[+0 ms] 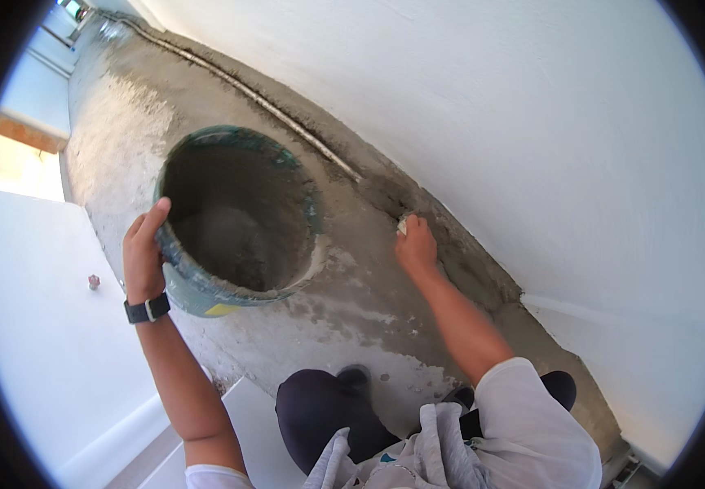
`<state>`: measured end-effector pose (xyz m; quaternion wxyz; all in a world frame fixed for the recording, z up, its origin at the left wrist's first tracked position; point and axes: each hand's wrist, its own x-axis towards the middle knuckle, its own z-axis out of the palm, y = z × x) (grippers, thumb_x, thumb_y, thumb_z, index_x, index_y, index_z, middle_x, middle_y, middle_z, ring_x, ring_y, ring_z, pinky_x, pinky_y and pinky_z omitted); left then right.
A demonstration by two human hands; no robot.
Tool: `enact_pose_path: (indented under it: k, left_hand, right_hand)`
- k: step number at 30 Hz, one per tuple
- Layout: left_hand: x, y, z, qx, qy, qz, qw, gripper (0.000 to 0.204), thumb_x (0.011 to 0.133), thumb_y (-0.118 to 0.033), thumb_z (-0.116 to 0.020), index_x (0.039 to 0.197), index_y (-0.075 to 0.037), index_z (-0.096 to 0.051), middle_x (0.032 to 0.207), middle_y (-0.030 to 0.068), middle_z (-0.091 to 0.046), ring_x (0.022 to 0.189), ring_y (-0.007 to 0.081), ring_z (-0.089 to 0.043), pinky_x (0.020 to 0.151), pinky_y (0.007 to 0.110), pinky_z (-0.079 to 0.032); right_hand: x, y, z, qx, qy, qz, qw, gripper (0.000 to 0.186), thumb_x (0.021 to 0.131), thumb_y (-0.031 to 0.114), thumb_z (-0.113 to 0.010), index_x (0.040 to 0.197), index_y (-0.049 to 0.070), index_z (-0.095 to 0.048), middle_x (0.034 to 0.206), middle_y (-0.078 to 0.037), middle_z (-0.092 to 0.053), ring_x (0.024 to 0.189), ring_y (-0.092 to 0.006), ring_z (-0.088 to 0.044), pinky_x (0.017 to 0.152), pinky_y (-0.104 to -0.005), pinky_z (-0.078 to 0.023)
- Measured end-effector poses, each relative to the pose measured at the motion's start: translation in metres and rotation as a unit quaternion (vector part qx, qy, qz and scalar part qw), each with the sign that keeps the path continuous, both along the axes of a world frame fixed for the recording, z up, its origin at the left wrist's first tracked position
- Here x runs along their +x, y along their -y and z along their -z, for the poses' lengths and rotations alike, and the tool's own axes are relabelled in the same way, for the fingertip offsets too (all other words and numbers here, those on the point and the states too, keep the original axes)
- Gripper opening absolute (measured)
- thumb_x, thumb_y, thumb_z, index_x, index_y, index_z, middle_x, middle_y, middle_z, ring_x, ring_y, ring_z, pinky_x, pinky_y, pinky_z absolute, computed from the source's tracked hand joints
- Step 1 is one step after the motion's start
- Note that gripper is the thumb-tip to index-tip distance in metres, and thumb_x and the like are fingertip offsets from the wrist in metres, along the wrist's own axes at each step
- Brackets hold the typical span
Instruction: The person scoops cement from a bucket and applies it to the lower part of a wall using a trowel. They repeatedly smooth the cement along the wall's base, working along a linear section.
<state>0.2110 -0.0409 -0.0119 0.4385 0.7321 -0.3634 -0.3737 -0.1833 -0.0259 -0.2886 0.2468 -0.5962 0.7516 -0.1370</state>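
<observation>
My left hand (144, 248), with a dark watch on its wrist, grips the near-left rim of a large green bucket (193, 289). The bucket tilts toward me, its inside coated with grey mortar (238, 232). To the right, my right hand (417, 246) is closed around a small pale piece, perhaps a tool's handle (403, 226); the rest of it is hidden by the fingers. That hand is low beside a strip of wet mortar (462, 261) along the foot of the white wall.
A pale pipe (262, 102) runs along the floor near the white wall (532, 122). A low white wall (34, 269) with a small red valve knob (94, 282) stands at left. My bent knee (320, 407) is close below the bucket. Rough cement floor (128, 98) stretches into the distance.
</observation>
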Motion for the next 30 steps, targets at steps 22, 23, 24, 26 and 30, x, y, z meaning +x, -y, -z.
enact_pose_path:
  k: [22,23,24,26,30]
  left_hand:
    - [-0.133,0.049,0.04,0.047,0.317,0.156,0.934,0.067,0.073,-0.058,-0.078,0.062,0.002,-0.052,0.056,0.0081,-0.054,0.055,0.017,-0.054,0.057,0.036,-0.048]
    - [-0.137,0.052,0.043,0.053,0.325,0.159,0.931,0.067,0.073,-0.06,-0.077,0.062,0.003,-0.054,0.057,0.0096,-0.056,0.056,0.0186,-0.057,0.058,0.037,-0.049]
    - [-0.143,0.055,0.046,0.056,0.324,0.162,0.93,0.068,0.073,-0.061,-0.077,0.063,0.003,-0.055,0.058,0.011,-0.057,0.057,0.0202,-0.059,0.059,0.037,-0.049]
    - [-0.149,0.056,0.048,0.06,0.357,0.157,0.919,0.07,0.073,-0.063,-0.075,0.064,0.004,-0.057,0.06,0.0135,-0.06,0.061,0.0238,-0.063,0.062,0.038,-0.05]
    - [-0.179,0.056,0.058,0.097,0.372,0.155,0.91,0.071,0.072,-0.064,-0.073,0.075,0.006,-0.063,0.078,0.0281,-0.067,0.079,0.0433,-0.068,0.073,0.046,-0.054]
  right_hand:
    - [0.037,0.07,-0.16,0.07,-0.025,-0.453,0.888,0.04,0.077,0.027,-0.072,0.11,0.005,-0.068,0.099,-0.02,-0.071,0.097,-0.0386,-0.068,0.083,-0.0478,-0.054]
    - [0.044,0.076,-0.151,0.09,-0.044,-0.45,0.887,0.035,0.077,0.027,-0.071,0.103,0.004,-0.07,0.097,-0.019,-0.072,0.095,-0.0374,-0.069,0.082,-0.0472,-0.054]
    - [0.049,0.083,-0.141,0.107,-0.065,-0.449,0.885,0.03,0.076,0.026,-0.07,0.097,0.004,-0.073,0.094,-0.017,-0.073,0.093,-0.0361,-0.07,0.08,-0.0466,-0.055]
    - [0.058,0.095,-0.125,0.122,-0.095,-0.45,0.879,0.029,0.076,0.027,-0.07,0.091,0.004,-0.076,0.092,-0.016,-0.074,0.091,-0.034,-0.071,0.078,-0.0455,-0.056]
    - [0.061,0.118,-0.087,0.157,0.025,-0.491,0.856,0.034,0.078,0.033,-0.071,0.094,0.004,-0.077,0.091,-0.015,-0.074,0.088,-0.0289,-0.072,0.074,-0.0433,-0.057]
